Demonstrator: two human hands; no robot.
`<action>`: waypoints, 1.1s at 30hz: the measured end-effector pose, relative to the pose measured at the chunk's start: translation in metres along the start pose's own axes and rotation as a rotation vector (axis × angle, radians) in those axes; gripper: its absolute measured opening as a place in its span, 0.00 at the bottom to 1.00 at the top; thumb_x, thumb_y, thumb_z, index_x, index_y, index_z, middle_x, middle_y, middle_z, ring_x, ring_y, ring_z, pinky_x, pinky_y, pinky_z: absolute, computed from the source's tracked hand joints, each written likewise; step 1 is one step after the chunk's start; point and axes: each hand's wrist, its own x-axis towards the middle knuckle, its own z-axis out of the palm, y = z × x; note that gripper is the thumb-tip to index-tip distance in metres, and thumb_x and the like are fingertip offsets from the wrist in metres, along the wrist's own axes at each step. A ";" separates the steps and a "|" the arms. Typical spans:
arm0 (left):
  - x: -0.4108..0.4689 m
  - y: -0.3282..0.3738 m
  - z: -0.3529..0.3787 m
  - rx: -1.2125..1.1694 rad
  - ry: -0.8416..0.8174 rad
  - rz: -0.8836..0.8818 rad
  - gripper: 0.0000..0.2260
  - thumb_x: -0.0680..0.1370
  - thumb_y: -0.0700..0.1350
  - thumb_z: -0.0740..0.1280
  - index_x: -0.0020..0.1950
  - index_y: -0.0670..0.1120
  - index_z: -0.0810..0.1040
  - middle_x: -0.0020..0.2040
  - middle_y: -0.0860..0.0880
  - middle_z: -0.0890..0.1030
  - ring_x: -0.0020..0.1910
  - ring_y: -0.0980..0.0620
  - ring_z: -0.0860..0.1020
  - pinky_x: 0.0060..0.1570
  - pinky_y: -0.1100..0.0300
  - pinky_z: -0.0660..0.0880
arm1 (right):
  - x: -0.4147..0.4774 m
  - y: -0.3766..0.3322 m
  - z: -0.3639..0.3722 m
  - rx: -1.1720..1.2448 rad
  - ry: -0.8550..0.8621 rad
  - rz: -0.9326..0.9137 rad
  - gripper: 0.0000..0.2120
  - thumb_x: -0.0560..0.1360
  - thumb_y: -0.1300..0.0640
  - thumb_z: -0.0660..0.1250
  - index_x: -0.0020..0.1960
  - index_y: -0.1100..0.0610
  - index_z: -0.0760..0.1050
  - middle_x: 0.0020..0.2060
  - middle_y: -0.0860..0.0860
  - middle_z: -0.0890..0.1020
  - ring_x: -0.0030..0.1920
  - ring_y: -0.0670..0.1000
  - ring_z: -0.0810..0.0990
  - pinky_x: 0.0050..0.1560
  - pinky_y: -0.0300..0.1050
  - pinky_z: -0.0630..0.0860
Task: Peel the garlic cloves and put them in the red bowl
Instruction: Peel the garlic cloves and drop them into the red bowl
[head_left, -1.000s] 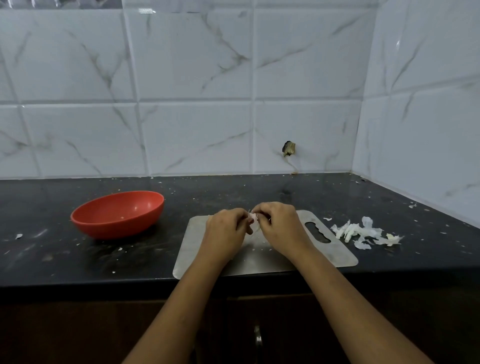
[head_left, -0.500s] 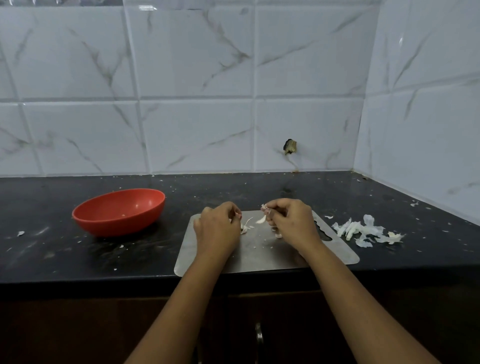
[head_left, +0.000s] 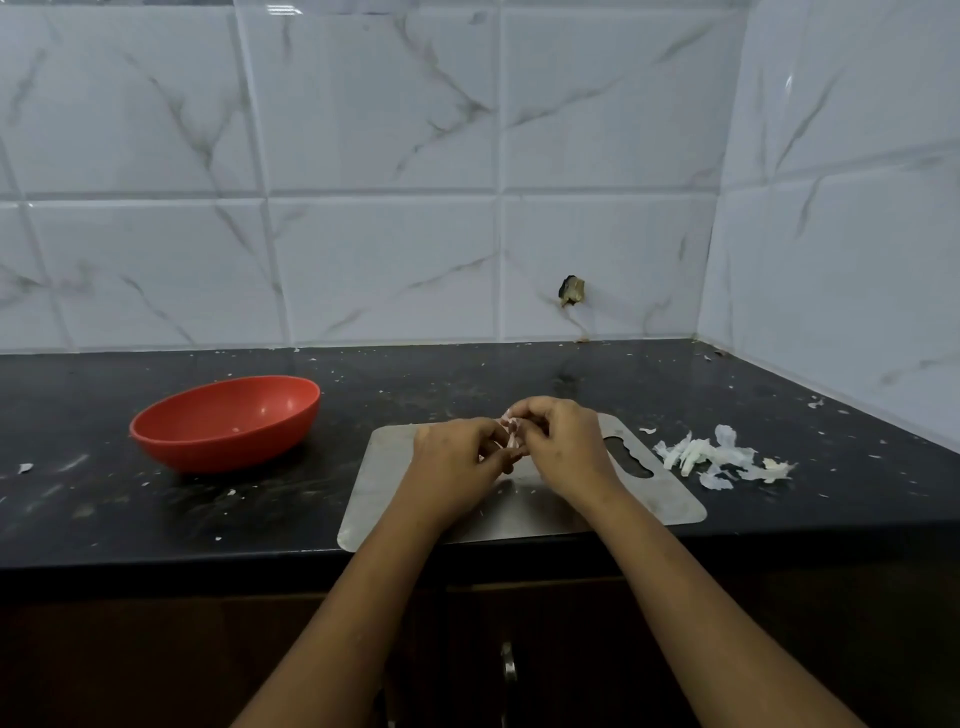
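Observation:
Both hands meet over the steel cutting board (head_left: 670, 501) at the counter's front edge. My left hand (head_left: 454, 467) and my right hand (head_left: 563, 447) pinch a small garlic clove (head_left: 511, 434) between their fingertips; pale, pinkish skin shows between them and most of the clove is hidden by the fingers. The red bowl (head_left: 228, 423) stands on the black counter to the left of the board, and I see nothing inside it.
A pile of white garlic skins (head_left: 719, 457) lies on the counter right of the board. Small flakes are scattered over the black counter (head_left: 78, 415). Tiled walls close the back and right side. Dark cabinet doors run below the counter edge.
Half a second ago the hands were apart, with bits of skin on the board between them; now they have come together again around the clove.

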 end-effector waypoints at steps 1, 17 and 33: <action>0.000 0.000 -0.001 -0.009 -0.007 0.015 0.04 0.78 0.52 0.66 0.45 0.56 0.80 0.38 0.59 0.83 0.37 0.65 0.76 0.56 0.49 0.72 | 0.000 0.001 0.000 0.007 -0.009 0.011 0.08 0.76 0.66 0.66 0.46 0.58 0.82 0.36 0.49 0.83 0.35 0.42 0.82 0.37 0.32 0.77; -0.004 0.006 0.000 0.348 0.017 0.027 0.10 0.81 0.55 0.60 0.54 0.56 0.80 0.46 0.56 0.78 0.52 0.55 0.71 0.50 0.58 0.57 | 0.003 0.030 -0.098 -0.411 0.063 0.177 0.09 0.79 0.64 0.63 0.51 0.60 0.83 0.45 0.52 0.84 0.45 0.53 0.82 0.46 0.36 0.76; -0.007 0.008 -0.002 0.509 0.097 -0.040 0.11 0.79 0.43 0.62 0.56 0.56 0.80 0.46 0.55 0.76 0.55 0.54 0.71 0.43 0.56 0.50 | -0.006 0.024 -0.094 -0.768 -0.009 0.236 0.06 0.77 0.56 0.66 0.51 0.50 0.82 0.51 0.51 0.82 0.53 0.54 0.80 0.52 0.45 0.73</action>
